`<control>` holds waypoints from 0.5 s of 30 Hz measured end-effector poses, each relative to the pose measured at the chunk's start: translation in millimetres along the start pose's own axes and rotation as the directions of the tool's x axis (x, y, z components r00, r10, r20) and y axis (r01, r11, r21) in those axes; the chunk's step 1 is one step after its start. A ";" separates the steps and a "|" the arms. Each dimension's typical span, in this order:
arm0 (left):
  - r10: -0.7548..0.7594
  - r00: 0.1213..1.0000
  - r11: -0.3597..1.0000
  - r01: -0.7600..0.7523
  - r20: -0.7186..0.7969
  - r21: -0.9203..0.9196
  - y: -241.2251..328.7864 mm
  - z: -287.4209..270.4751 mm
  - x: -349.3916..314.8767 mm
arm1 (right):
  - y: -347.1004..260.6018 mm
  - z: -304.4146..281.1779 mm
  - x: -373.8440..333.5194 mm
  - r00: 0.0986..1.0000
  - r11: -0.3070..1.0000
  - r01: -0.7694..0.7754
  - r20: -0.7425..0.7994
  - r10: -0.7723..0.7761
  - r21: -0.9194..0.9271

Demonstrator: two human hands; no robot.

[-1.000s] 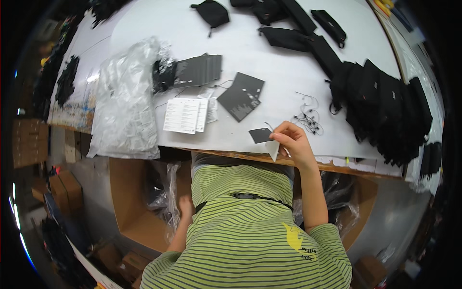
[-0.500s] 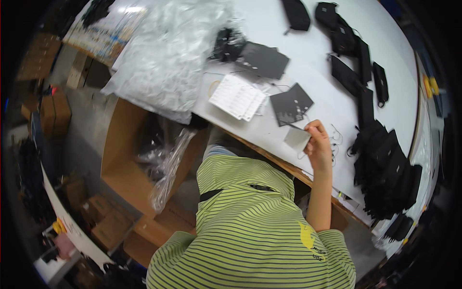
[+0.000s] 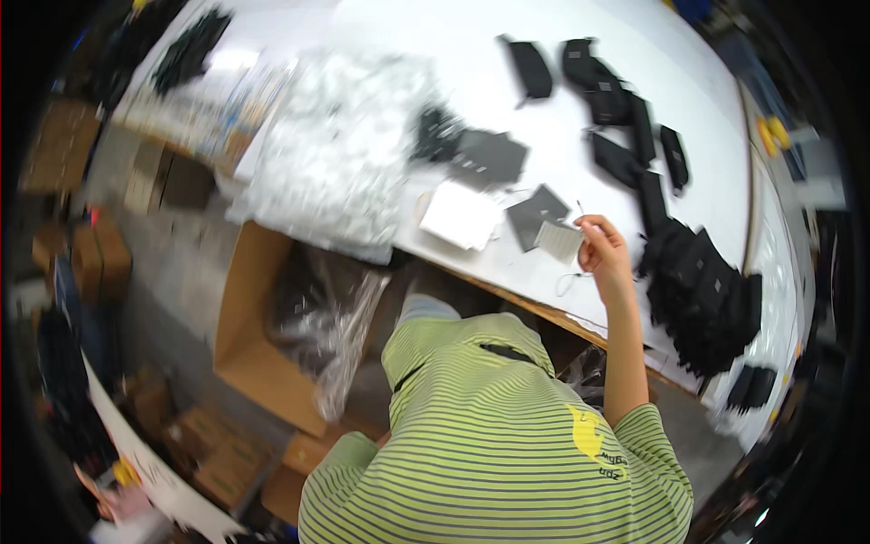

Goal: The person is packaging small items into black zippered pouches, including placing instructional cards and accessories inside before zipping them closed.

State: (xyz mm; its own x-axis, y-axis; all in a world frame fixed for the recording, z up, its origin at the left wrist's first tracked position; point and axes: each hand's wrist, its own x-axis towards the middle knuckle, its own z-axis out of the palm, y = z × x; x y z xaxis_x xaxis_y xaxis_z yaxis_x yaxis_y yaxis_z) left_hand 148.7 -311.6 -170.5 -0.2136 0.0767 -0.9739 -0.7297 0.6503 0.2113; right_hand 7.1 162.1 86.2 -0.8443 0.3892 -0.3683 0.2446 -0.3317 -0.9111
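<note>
A small pale card [image 3: 556,243] is over the near part of the white table [image 3: 453,45], pinched between the right hand's [image 3: 605,256] thumb and fingers. Dark cards [image 3: 524,222] and a white stack [image 3: 458,216] lie left; black pouches [image 3: 702,290] right. Left fingers: hidden, cannot tell.
</note>
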 end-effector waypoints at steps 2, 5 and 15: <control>0.047 0.997 0.988 -0.055 0.055 0.147 54.8 -19.7 8.9 | -8.5 -14.3 -18.0 0.998 0.985 0.054 -0.036 -0.061 -0.162; 0.073 0.990 0.936 -0.109 0.119 0.333 109.2 -26.3 14.6 | -3.2 -51.1 -35.1 0.985 0.975 0.140 -0.072 -0.154 -0.171; 0.503 0.588 0.457 -0.803 0.633 0.382 400.1 151.5 -45.9 | -11.1 -168.3 -61.1 0.942 0.937 0.284 -0.124 -0.312 -0.203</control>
State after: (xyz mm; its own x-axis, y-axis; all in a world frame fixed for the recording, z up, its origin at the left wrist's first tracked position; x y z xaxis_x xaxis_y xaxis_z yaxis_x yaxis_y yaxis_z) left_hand -35.1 59.5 -53.8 -0.0812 0.8509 -0.5191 0.0861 0.5248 0.8468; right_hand 136.2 286.6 87.7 -0.8127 0.5763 -0.0859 0.0865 -0.0264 -0.9959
